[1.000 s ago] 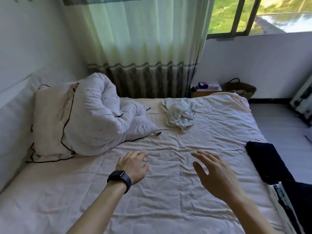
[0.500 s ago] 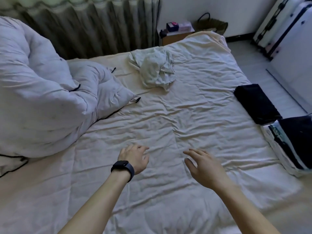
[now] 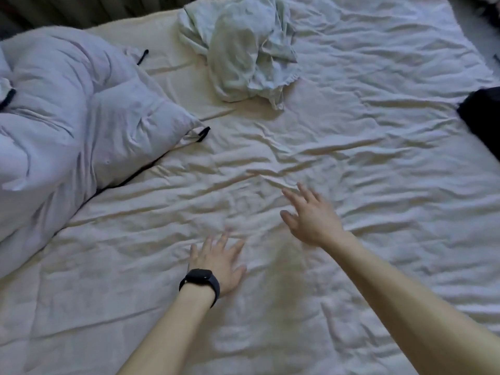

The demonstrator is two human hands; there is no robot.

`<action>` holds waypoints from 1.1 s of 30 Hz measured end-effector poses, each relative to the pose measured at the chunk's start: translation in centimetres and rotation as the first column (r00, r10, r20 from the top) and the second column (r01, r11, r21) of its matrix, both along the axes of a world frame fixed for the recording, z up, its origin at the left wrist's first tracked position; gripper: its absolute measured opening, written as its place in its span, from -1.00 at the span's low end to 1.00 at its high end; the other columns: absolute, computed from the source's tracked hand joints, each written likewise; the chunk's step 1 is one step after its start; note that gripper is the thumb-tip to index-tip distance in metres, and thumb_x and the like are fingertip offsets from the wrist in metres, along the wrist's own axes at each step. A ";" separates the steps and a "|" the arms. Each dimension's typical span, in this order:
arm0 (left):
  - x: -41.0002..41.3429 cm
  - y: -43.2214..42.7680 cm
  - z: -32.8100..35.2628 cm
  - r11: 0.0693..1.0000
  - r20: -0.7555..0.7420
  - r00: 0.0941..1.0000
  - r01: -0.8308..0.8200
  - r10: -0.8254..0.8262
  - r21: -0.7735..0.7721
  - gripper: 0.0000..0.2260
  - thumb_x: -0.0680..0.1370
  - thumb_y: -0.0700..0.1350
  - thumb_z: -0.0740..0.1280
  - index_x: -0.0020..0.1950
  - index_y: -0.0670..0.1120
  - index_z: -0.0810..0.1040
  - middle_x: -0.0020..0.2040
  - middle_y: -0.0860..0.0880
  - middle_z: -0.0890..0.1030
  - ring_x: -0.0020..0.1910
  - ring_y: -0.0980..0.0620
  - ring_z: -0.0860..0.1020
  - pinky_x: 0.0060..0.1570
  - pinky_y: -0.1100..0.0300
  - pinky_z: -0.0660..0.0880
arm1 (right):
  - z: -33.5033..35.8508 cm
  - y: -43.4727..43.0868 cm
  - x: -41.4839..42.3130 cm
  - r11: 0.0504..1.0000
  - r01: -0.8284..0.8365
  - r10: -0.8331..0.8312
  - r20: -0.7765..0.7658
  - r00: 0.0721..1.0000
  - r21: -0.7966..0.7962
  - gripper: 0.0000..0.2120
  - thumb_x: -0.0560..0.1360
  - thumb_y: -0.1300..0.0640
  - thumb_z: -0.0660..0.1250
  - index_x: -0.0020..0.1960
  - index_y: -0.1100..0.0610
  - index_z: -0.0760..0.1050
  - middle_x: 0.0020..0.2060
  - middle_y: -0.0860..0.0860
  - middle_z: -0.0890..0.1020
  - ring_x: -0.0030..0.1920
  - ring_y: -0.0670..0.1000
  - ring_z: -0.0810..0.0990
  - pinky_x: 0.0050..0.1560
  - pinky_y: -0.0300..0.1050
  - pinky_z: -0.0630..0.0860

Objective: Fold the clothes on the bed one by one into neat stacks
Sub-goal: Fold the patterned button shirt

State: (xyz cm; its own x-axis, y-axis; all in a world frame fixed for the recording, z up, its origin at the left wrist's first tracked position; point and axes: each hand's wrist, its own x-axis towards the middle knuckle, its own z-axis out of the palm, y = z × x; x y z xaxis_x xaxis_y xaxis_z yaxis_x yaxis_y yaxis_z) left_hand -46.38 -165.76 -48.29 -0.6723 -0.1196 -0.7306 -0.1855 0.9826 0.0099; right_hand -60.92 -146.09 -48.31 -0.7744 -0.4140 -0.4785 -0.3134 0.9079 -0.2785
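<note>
Dim, bluish light; soft motion blur, wide-angle warp at edges.

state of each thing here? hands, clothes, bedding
left hand, open, fingers spread, holding nothing
right hand, open, fingers spread, holding nothing
pale green garment, crumpled, unfolded
duvet, bunched up at the left
sheet, wrinkled
dark garment, mostly cut off at the right edge

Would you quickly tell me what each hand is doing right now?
Left hand: open, fingers spread over the bed sheet, holding nothing.
Right hand: open, fingers straight, holding nothing.
</note>
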 end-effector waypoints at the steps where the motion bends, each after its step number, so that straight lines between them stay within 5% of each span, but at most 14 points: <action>1: -0.9 -0.1 -0.8 1.000 0.020 1.000 -0.011 0.011 0.011 -0.45 0.62 0.29 0.07 0.59 0.28 0.03 0.65 0.03 0.00 0.59 -0.15 0.08 0.48 -0.18 0.12 | -1.6 -0.6 -2.1 1.000 0.016 -0.016 -0.023 1.000 0.009 -0.38 0.64 -0.30 0.05 0.64 -0.23 -0.06 0.66 -0.03 -0.11 0.64 0.10 -0.11 0.57 0.27 0.00; 4: -5.8 -0.3 -1.2 0.997 -0.003 0.998 0.068 -0.069 -0.033 -0.60 0.62 0.25 0.10 0.41 0.15 0.38 0.39 -0.06 0.45 0.32 -0.18 0.46 0.12 0.00 0.39 | -6.1 -1.5 -5.8 0.999 0.018 -0.013 -0.095 0.995 0.049 -0.34 0.59 -0.41 -0.04 0.62 -0.30 -0.15 0.65 -0.07 -0.19 0.64 0.06 -0.23 0.52 0.43 -0.15; 7: -13.5 -0.9 -0.9 0.984 -0.078 0.983 0.161 -0.166 -0.072 -0.64 0.64 0.21 0.11 0.19 0.03 0.55 0.17 -0.08 0.60 0.14 -0.17 0.58 -0.09 0.06 0.40 | -9.9 -1.2 -4.6 1.000 0.020 -0.019 -0.268 0.963 0.000 -0.37 0.60 -0.38 -0.07 0.63 -0.27 -0.06 0.66 -0.07 -0.12 0.64 0.05 -0.16 0.52 0.39 -0.21; 9: -19.5 -1.8 -1.6 0.991 -0.293 0.947 0.119 -0.131 -0.058 -0.67 0.65 0.18 0.12 0.19 0.03 0.54 0.16 -0.07 0.59 0.12 -0.15 0.56 -0.06 0.05 0.45 | -11.6 -1.1 -4.7 1.000 0.018 -0.021 -0.368 0.930 -0.010 -0.36 0.58 -0.36 -0.03 0.62 -0.25 0.00 0.66 -0.04 -0.05 0.64 0.08 -0.09 0.51 0.37 -0.18; 12: -27.5 -2.3 -3.2 0.989 -0.547 0.825 0.137 -0.142 -0.050 -0.57 0.61 0.16 0.22 0.45 0.08 0.36 0.46 -0.06 0.37 0.39 -0.15 0.38 0.23 -0.07 0.42 | -12.8 -1.3 -5.4 0.999 0.007 -0.021 -0.437 0.899 -0.034 -0.34 0.54 -0.35 0.07 0.61 -0.21 0.13 0.65 0.00 0.07 0.63 0.13 0.04 0.49 0.42 -0.09; 16: -37.4 -2.4 -3.3 0.973 -0.566 0.792 0.186 -0.230 -0.135 -0.38 0.61 0.15 0.25 0.60 0.25 0.03 0.65 -0.09 -0.15 0.60 -0.22 0.01 0.51 -0.23 0.08 | -13.3 -1.3 -5.7 0.997 0.001 -0.044 -0.517 0.855 -0.083 -0.33 0.51 -0.34 0.11 0.58 -0.17 0.26 0.62 0.03 0.19 0.60 0.16 0.17 0.47 0.46 -0.02; 18: -41.0 -2.7 -3.8 0.969 -0.520 0.818 0.184 -0.244 -0.166 -0.46 0.64 0.13 0.18 0.60 0.23 0.07 0.65 -0.13 -0.06 0.59 -0.26 0.06 0.48 -0.22 0.10 | -13.5 -1.3 -5.9 0.993 -0.003 -0.063 -0.542 0.838 -0.120 -0.33 0.50 -0.34 0.14 0.57 -0.17 0.28 0.62 0.04 0.21 0.60 0.16 0.20 0.47 0.46 0.01; 20: -42.8 -2.7 -4.2 0.981 -0.484 0.854 0.145 -0.191 -0.130 -0.57 0.66 0.04 0.16 0.54 0.05 0.24 0.49 -0.20 0.33 0.43 -0.27 0.35 0.24 -0.13 0.35 | -13.5 -1.2 -6.1 0.988 -0.009 -0.080 -0.554 0.828 -0.156 -0.33 0.49 -0.33 0.18 0.56 -0.17 0.29 0.61 0.03 0.22 0.60 0.15 0.20 0.47 0.47 0.04; 22: -42.9 -2.1 -4.6 0.990 -0.505 0.853 0.086 -0.132 -0.113 -0.69 0.67 -0.07 0.13 0.38 -0.14 0.34 0.23 -0.21 0.53 0.17 -0.27 0.53 -0.08 -0.02 0.37 | -13.8 -1.2 -6.1 0.985 -0.012 -0.088 -0.569 0.818 -0.170 -0.33 0.50 -0.33 0.20 0.57 -0.18 0.28 0.61 0.02 0.22 0.60 0.14 0.20 0.47 0.46 0.05; 27: -33.5 0.1 -2.4 0.991 -0.401 0.913 0.108 -0.069 0.076 -0.85 0.63 -0.01 0.18 0.12 -0.04 0.41 0.06 -0.14 0.60 -0.01 -0.19 0.54 -0.17 0.09 0.31 | -13.8 -0.9 -6.2 0.987 -0.010 -0.080 -0.533 0.842 -0.163 -0.35 0.50 -0.33 0.20 0.55 -0.20 0.29 0.61 0.01 0.24 0.60 0.12 0.19 0.48 0.43 0.02; 31: -21.9 -1.4 4.0 0.981 -0.337 0.941 0.028 0.040 0.193 -0.92 0.59 -0.04 0.23 -0.06 -0.03 0.41 -0.17 0.00 0.53 -0.15 -0.09 0.47 -0.24 0.09 0.36 | -11.3 -1.8 -6.2 0.994 0.095 -0.109 -0.311 0.944 -0.061 -0.39 0.54 -0.35 0.05 0.57 -0.26 0.21 0.63 -0.04 0.16 0.62 0.07 0.05 0.50 0.44 -0.10; 33: -17.6 -2.6 7.3 0.976 -0.333 0.936 -0.045 0.116 0.213 -0.93 0.55 -0.07 0.27 -0.08 -0.05 0.44 -0.23 0.03 0.50 -0.23 -0.04 0.45 -0.30 0.14 0.35 | -8.0 -2.7 -7.1 0.994 0.105 -0.103 -0.057 0.993 0.041 -0.38 0.59 -0.32 0.01 0.62 -0.25 0.05 0.66 -0.04 -0.06 0.64 0.07 -0.13 0.49 0.48 -0.20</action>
